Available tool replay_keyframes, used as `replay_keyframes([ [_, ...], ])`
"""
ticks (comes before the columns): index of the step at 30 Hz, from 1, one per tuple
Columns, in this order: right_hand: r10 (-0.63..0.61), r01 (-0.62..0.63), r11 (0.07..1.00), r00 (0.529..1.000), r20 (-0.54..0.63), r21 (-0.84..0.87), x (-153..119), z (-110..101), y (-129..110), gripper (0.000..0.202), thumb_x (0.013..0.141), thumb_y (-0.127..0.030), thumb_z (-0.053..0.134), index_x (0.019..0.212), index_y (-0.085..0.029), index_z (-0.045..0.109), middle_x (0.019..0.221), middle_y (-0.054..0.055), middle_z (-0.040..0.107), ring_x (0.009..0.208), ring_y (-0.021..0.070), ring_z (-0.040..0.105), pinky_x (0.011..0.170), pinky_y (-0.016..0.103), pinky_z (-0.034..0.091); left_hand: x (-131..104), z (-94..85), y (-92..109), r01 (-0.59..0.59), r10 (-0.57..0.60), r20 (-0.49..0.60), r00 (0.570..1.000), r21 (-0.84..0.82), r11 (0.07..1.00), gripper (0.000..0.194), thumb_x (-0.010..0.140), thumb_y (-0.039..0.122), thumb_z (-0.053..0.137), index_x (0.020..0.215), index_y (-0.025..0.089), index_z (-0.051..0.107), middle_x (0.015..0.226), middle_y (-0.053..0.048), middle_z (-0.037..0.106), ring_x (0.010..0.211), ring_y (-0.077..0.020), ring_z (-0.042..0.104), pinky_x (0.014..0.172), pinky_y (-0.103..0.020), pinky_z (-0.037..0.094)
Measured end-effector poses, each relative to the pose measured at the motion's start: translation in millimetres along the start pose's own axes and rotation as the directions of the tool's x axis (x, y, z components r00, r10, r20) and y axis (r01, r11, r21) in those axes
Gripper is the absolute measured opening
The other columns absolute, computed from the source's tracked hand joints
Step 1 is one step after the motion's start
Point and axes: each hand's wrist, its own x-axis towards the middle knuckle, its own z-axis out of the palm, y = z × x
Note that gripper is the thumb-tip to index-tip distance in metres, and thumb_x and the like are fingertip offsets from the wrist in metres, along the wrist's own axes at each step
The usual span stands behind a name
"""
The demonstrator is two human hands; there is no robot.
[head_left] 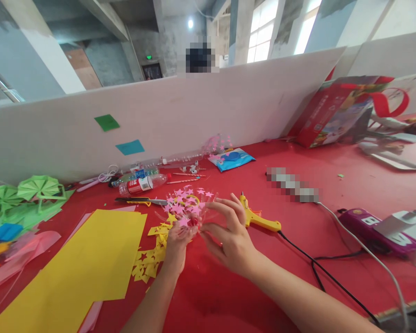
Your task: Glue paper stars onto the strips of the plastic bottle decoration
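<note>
Since pink stars (177, 209) already dot the clear plastic (189, 201) left of the glue gun (261, 221), I judge much done, the remainder unclear, my left hand (178, 240) pinching that plastic, my right hand (234, 238) half-curled, its hold uncertain.

White letters "B" and "W" on purple case (358, 225)

Looks fairly bright, blown out to white at the windows (261, 36) at upper right, with a small glaring lamp (190, 23). Casts only soft shadows on the red tabletop (208, 296). Bends toward the edges, breaks into pixels in two places, perhaps blurs around the pink stars (196, 210).
</note>
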Motion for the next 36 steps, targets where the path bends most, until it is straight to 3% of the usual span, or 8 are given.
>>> replay_keyframes([
  [13,0.03,-0.03,1.0,0.999,0.018,-0.001,1.3,-2.0,-1.2,0.01,0.08,-0.017,0.059,0.088,-0.022,0.064,0.123,0.008,0.053,0.118,0.0268,0.045,0.109,0.056,0.029,-3.0,5.3,6.2,0.025,-0.026,-0.069,0.997,-0.015,1.0,0.033,0.055,0.031,0.081,0.08,0.017,0.066,0.076,-0.001,0.071,0.079,-0.0199,0.067,0.075,-0.03,0.048],
  [19,0.025,-0.025,1.0,0.999,0.026,0.012,1.0,-3.8,-2.2,0.01,0.079,-0.019,0.06,0.088,-0.023,0.062,0.123,0.008,0.052,0.118,0.0272,0.045,0.109,0.057,0.029,-3.1,4.8,6.9,0.035,-0.035,-0.048,0.998,-0.012,0.999,0.037,0.056,0.031,0.08,0.087,0.017,0.066,0.078,-0.002,0.071,0.074,-0.0188,0.066,0.079,-0.033,0.048],
  [30,0.021,-0.021,1.0,1.0,-0.009,0.02,0.5,-4.4,-2.2,0.007,0.08,-0.017,0.06,0.084,-0.023,0.062,0.12,0.006,0.054,0.115,0.0262,0.047,0.109,0.056,0.03,-2.2,4.6,5.2,0.025,-0.024,-0.077,0.997,0.003,1.0,0.033,0.054,0.031,0.081,0.077,0.017,0.063,0.072,0.0,0.069,0.069,-0.0167,0.064,0.074,-0.031,0.049],
  [36,0.013,-0.011,1.0,0.995,-0.101,0.014,1.1,-9.8,-3.3,0.026,0.08,-0.024,0.061,0.106,-0.025,0.062,0.124,0.009,0.051,0.113,0.0291,0.048,0.107,0.056,0.033,-0.8,-0.9,-0.7,0.038,-0.037,-0.118,0.992,0.01,0.999,0.033,0.052,0.031,0.082,0.075,0.017,0.063,0.068,0.002,0.067,0.069,-0.0158,0.064,0.071,-0.028,0.048],
])
